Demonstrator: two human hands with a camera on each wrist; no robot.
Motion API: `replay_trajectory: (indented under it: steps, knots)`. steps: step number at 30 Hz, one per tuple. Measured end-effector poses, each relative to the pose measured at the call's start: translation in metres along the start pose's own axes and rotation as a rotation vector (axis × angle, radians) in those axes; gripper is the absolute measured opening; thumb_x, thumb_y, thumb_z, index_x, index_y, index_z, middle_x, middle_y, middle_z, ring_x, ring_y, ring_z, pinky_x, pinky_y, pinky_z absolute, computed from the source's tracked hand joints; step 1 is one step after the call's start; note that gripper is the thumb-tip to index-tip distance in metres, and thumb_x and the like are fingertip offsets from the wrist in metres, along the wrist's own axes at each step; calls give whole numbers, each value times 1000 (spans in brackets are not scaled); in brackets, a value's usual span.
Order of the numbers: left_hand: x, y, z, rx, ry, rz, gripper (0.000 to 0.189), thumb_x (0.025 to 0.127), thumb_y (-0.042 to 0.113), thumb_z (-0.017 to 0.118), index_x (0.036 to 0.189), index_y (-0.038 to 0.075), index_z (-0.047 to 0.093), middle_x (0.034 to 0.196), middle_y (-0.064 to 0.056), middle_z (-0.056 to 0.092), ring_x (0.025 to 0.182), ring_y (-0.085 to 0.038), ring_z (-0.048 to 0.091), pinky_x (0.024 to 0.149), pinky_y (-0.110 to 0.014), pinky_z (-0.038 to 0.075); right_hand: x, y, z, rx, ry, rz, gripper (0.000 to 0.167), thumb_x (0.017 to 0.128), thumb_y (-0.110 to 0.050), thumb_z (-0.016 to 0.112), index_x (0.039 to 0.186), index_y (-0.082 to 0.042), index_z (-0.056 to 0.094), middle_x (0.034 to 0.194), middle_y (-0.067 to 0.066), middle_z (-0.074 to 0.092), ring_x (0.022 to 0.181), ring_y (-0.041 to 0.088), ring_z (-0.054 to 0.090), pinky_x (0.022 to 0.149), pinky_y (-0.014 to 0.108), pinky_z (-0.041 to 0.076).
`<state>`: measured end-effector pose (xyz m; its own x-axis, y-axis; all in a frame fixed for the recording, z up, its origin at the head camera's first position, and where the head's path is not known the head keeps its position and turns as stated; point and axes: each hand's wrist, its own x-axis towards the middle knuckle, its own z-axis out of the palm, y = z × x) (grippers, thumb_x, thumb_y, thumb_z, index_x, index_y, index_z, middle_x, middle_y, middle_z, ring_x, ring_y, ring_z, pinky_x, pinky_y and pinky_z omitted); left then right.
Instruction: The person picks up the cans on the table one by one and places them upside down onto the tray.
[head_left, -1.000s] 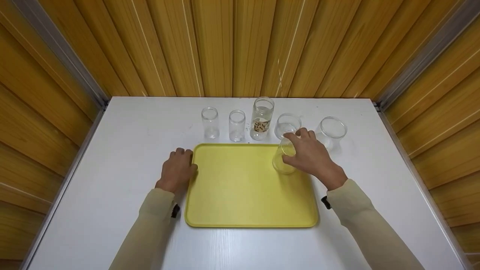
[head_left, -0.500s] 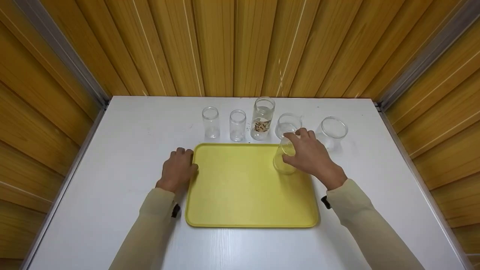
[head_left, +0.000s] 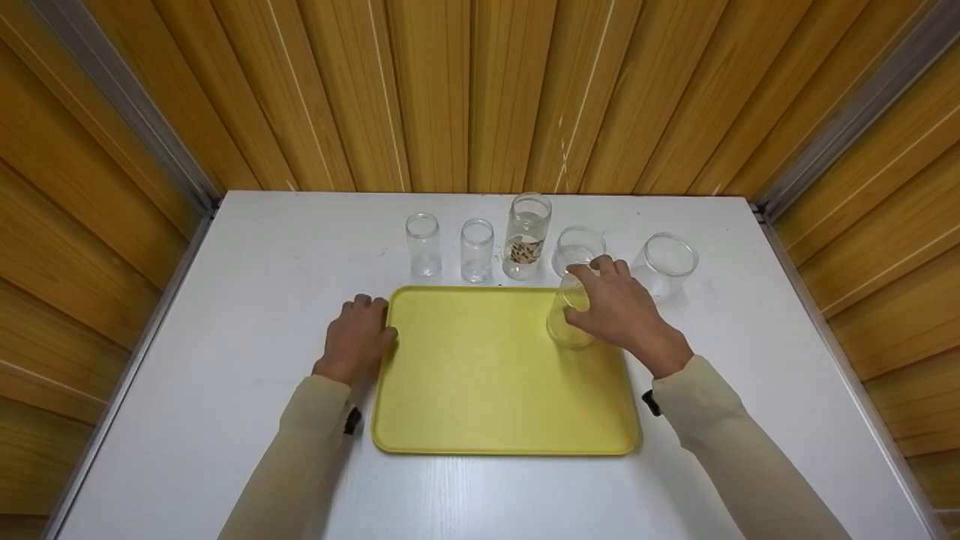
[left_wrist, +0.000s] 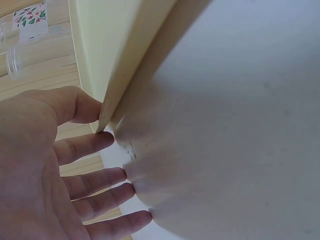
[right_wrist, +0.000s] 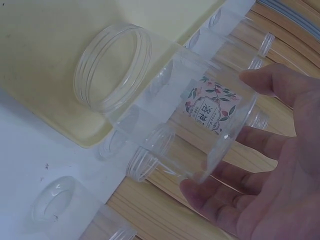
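A clear plastic jar with a floral label stands upside down on the right part of a yellow tray, its threaded mouth towards the tray. My right hand grips it near the base, thumb on one side and fingers on the other. At the tray's left edge, near the far corner, my left hand pinches the rim between thumb and index finger. In the left wrist view its other fingertips touch the white table.
Behind the tray stand two slim clear jars, a taller labelled jar, a short wide jar and another wide jar at the right. Wood-patterned panels enclose the white table at the back and sides.
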<state>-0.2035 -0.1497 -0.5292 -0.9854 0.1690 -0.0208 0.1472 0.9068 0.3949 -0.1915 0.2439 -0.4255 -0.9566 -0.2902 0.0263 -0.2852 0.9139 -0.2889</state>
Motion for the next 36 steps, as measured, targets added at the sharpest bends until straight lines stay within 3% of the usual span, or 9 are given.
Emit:
replay_trajectory:
  steps: [15, 36]
  knots:
    - [-2, 3, -2, 0, -25, -17, 38, 99, 18, 58, 128, -4, 63, 130, -27, 57, 112, -44, 55, 86, -59, 53, 0, 0, -2, -20, -27, -8, 64, 93, -32, 70, 150, -5, 57, 143, 31, 50, 126, 49, 48, 91, 64, 50]
    - [0, 0, 0, 3, -7, -11, 36, 98, 19, 60, 126, -4, 64, 128, -27, 59, 111, -44, 58, 85, -60, 53, 8, 13, -23, 31, 55, 11, 55, 103, -33, 62, 146, 1, 58, 144, 32, 50, 134, 50, 45, 97, 66, 47]
